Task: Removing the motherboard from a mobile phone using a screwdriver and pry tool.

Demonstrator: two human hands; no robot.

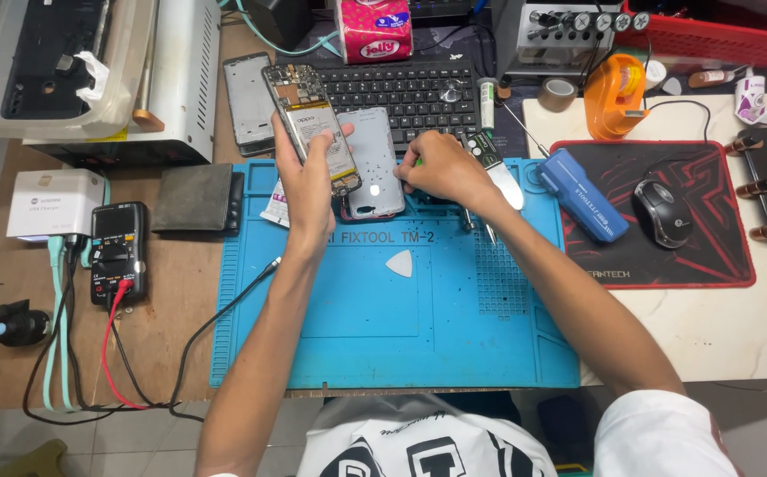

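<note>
- Left hand, just left of frame centre, is closed around an opened phone, holding it tilted above the blue work mat.
- Grey back cover lies just beside it on the mat's top edge.
- Right hand, centre frame, pinches a small green-tipped tool; fingers curled.
- White pick lies on the mat below.

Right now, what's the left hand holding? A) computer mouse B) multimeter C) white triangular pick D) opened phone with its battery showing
D: the left hand grips the opened phone, raised above the blue mat with its battery facing up, while the right hand rests by the grey back cover.
</note>
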